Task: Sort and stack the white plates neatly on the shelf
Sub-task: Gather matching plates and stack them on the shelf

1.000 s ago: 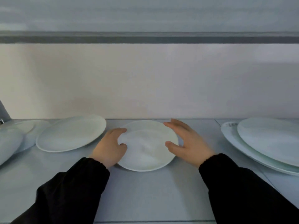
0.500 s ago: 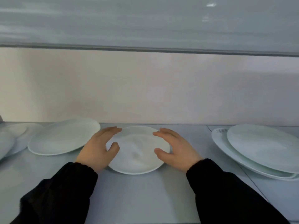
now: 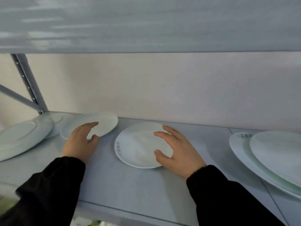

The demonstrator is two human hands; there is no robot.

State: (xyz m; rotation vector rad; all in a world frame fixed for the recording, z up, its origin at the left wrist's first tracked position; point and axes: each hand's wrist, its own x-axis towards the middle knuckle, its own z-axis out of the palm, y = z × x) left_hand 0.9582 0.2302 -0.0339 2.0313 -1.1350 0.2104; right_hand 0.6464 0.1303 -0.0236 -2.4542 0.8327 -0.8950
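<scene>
Reaching into the grey metal shelf (image 3: 146, 185), I take the marked small plate (image 3: 136, 144) as my landmark; it lies flat on the shelf board, with grey print on its left rim. Well to its right sits a stack of large white plates (image 3: 276, 154), the upper one shifted off the lower. Far to its left a large plate (image 3: 21, 137) overlaps a back plate (image 3: 57, 121) behind it. Just left of the landmark, a plain small plate (image 3: 101, 124) overlaps that back plate too. My right hand (image 3: 177, 149) is released, fingers spread on the landmark's right rim. My left hand (image 3: 79, 142) is loose, fingers uncurled over the plain small plate's near edge; whether they touch it I cannot tell.
</scene>
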